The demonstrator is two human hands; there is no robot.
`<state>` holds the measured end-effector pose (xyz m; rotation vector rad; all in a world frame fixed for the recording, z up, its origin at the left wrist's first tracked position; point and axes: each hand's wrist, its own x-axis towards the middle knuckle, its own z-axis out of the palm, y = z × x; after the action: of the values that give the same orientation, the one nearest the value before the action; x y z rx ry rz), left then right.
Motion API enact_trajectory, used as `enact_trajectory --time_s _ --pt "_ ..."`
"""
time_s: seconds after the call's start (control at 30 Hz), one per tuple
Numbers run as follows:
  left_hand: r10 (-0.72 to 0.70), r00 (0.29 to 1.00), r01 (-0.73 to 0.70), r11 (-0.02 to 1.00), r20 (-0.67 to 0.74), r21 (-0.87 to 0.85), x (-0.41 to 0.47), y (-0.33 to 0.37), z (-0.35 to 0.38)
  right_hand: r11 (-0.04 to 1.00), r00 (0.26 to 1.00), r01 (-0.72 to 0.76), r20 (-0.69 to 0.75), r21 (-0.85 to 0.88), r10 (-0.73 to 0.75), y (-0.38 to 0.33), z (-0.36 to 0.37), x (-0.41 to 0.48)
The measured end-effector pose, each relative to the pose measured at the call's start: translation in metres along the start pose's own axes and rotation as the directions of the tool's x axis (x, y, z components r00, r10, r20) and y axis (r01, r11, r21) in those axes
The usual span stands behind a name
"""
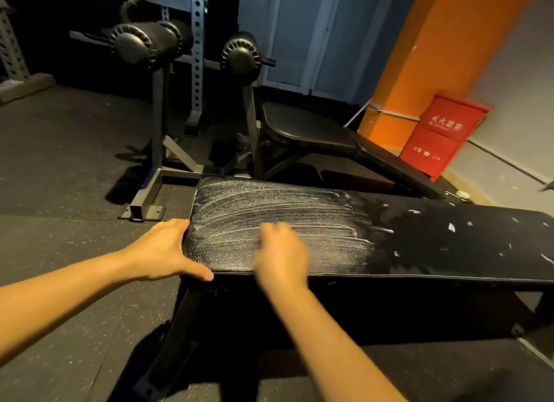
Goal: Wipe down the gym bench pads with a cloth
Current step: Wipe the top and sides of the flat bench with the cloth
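left hand [166, 252] gripped bench pad [449, 246], 9 o'clock | right hand [281, 253] blurred, grip untellable (cloth perhaps beneath) | strokes needed overlap toward 3 o'clock

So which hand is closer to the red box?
Right. The right hand is on the bench pad, nearer the red box; the left hand grips the pad's end, farther away.

Open pad [449, 237] surface rightward; second bench [305, 129] close behind.
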<state>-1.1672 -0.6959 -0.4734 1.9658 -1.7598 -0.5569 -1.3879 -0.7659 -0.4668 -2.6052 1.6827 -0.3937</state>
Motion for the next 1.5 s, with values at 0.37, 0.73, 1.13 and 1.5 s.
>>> enact_trajectory --time_s 0.37,0.73,1.13,1.5 --pt "-0.054 0.999 0.054 0.998 0.002 0.031 0.001 0.0 0.0 0.888 0.886 -0.456 -0.119 -0.059 0.447 0.194 -0.032 0.058" --pt "-0.077 0.997 0.076 0.997 -0.028 -0.021 -0.009 0.002 0.002 0.729 0.747 0.626 0.057 0.276 -0.663 -0.029 0.002 0.021" --pt "-0.113 0.994 0.113 0.99 -0.001 -0.081 -0.016 -0.005 0.0 0.89 0.91 0.404 0.0 0.213 -0.414 -0.054 0.022 0.074" --pt "-0.083 0.996 0.086 0.988 0.025 -0.132 -0.022 -0.024 -0.01 0.814 0.835 0.542 -0.017 0.209 -0.551 -0.053 0.016 0.079"
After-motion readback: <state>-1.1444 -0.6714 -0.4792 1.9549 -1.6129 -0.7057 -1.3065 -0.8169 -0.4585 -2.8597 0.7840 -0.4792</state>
